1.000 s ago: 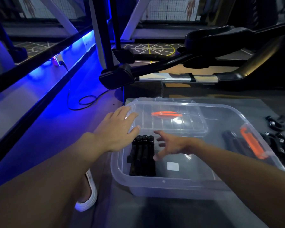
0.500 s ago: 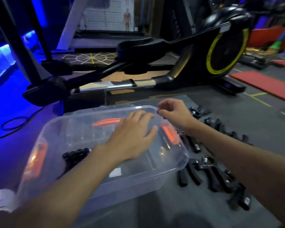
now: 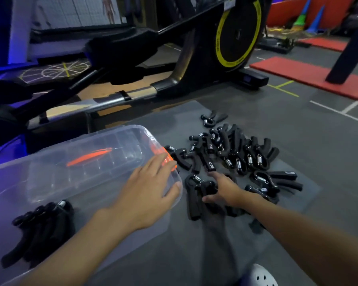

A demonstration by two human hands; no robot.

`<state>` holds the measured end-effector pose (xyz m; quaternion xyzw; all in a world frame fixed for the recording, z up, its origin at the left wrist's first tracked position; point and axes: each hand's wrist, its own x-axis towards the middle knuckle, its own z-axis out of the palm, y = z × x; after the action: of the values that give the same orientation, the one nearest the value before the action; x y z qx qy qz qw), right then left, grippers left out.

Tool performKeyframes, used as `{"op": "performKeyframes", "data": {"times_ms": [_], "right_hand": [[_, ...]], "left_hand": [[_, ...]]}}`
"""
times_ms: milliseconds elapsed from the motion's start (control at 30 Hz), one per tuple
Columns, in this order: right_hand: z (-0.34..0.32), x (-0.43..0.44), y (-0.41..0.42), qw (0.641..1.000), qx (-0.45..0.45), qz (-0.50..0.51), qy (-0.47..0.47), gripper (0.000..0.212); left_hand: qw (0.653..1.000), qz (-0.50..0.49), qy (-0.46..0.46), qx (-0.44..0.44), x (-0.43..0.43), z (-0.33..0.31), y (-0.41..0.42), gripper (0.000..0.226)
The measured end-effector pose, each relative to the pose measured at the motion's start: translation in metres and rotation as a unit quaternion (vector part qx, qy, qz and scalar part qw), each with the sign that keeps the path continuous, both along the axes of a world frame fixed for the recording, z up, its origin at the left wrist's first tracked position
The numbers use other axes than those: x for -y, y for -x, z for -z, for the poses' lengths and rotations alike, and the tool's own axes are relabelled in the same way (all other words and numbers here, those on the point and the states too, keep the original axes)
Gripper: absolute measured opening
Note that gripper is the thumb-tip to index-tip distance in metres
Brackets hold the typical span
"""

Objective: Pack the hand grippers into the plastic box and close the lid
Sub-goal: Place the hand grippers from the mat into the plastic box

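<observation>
The clear plastic box [image 3: 132, 129] sits on the left, not closed; its lid [image 3: 87, 168] seems to lie loose across the far part. Right of it, a large pile of hand grippers [image 3: 236, 153] waits on the grey mat [image 3: 310, 166], so most of the packing appears undone. Only a small packed bunch [image 3: 41, 228] lies in the box's near-left corner. The left hand [image 3: 147, 190] rests flat on the box's right rim, fingers straight. The right hand [image 3: 225, 188] lies over one nearby gripper [image 3: 194, 199], fingers spread; whether it has hold of it cannot be told.
</observation>
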<state>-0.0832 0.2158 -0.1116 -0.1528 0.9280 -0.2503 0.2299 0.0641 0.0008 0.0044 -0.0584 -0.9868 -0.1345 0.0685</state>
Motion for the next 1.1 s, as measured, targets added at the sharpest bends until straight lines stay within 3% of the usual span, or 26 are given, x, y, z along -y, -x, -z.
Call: {"op": "performKeyframes", "data": {"times_ms": [100,367,767,1000,1100], "right_hand": [[0.007,-0.006,0.005,0.994,-0.006,-0.061,-0.088,0.120],[0.010,-0.003,0.006,0.969,-0.057,-0.156,-0.181,0.127],[-0.019,0.012,0.001,0.986,-0.087,-0.139,-0.034,0.113],[-0.088,0.009,0.000,0.982,-0.173,-0.055,0.049,0.118],[-0.129,0.013,-0.003,0.971,-0.221,-0.059,0.075,0.124]], "left_hand": [[1.000,0.003,-0.014,-0.009,0.000,0.002,-0.001,0.069],[1.000,-0.001,-0.027,-0.004,0.001,0.000,-0.003,0.071],[0.999,0.006,-0.039,-0.012,0.003,0.001,-0.002,0.071],[0.995,-0.017,-0.088,-0.043,0.014,-0.014,-0.006,0.066],[0.989,-0.042,-0.129,-0.063,0.026,-0.028,-0.005,0.048]]}}
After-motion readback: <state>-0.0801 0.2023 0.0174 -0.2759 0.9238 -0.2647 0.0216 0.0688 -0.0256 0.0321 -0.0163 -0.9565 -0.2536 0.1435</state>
